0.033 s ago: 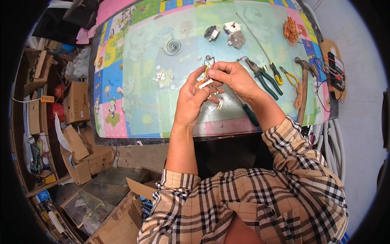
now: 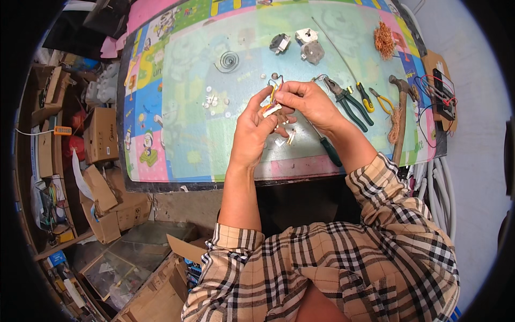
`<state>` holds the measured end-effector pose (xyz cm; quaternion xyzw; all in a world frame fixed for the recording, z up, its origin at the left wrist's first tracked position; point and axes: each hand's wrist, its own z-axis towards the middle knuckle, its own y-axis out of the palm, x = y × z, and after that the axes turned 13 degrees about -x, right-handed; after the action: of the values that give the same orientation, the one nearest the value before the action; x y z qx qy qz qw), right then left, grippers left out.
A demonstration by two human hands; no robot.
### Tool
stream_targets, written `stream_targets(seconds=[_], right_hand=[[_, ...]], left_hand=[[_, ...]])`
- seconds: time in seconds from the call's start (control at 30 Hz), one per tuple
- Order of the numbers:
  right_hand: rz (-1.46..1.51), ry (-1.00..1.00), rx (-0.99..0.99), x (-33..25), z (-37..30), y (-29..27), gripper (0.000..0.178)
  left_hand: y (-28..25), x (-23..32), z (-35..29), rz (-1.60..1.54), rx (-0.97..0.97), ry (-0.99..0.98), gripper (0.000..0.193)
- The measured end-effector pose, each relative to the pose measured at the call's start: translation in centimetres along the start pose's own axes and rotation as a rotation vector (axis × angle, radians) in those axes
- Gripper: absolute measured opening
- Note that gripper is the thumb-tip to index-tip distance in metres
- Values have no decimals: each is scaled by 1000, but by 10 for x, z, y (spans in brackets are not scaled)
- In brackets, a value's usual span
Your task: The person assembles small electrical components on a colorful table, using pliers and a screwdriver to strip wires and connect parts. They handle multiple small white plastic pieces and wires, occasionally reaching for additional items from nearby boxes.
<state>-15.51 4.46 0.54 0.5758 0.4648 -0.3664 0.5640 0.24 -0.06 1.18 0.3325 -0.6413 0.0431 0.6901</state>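
Note:
Above the near part of the table, my left hand (image 2: 250, 129) grips a small white connector (image 2: 272, 110) between thumb and fingers. Several thin coloured wires (image 2: 275, 91) run up from it, and my right hand (image 2: 308, 103) pinches them between thumb and forefinger. Just below my hands lie a few small white and brass-coloured pieces (image 2: 291, 137). A screwdriver with a dark green handle (image 2: 330, 152) rests under my right wrist, its tip hidden. Left of my hands is a scatter of small white plastic bits (image 2: 213, 101).
On the table (image 2: 182, 145) lie green-handled pliers (image 2: 351, 109), a yellow screwdriver (image 2: 365, 97), small yellow cutters (image 2: 384, 102), a hammer (image 2: 401, 115), copper wire (image 2: 383, 41), a wire spiral (image 2: 229, 61) and dismantled motor-like parts (image 2: 312, 52). A multimeter (image 2: 445, 94) sits at the right edge; cardboard boxes (image 2: 102, 134) stand left.

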Motion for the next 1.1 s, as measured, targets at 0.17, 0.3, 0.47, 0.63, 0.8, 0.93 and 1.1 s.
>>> stream_targets(seconds=[0.17,0.3,0.47,0.63,0.8,0.93,1.1], right_hand=[[45,13,-13,2,0,-2,19],[14,-22,-32,4,2,-4,17],[8,-56,-41,9,3,-7,17],[52,-4,11,5,2,-4,19],[52,14,106,2,2,-2,23],[36,61,138,5,3,-2,24],[56,91,141,3,2,0,26]], left_hand=[[5,0,0,234,28,8,55],[6,-4,0,370,50,22,53],[8,-7,1,397,62,52,52],[8,-5,1,226,70,68,46],[0,0,1,-98,39,11,46],[-5,-2,1,-252,30,-18,41],[-9,-2,0,-424,5,-5,41]])
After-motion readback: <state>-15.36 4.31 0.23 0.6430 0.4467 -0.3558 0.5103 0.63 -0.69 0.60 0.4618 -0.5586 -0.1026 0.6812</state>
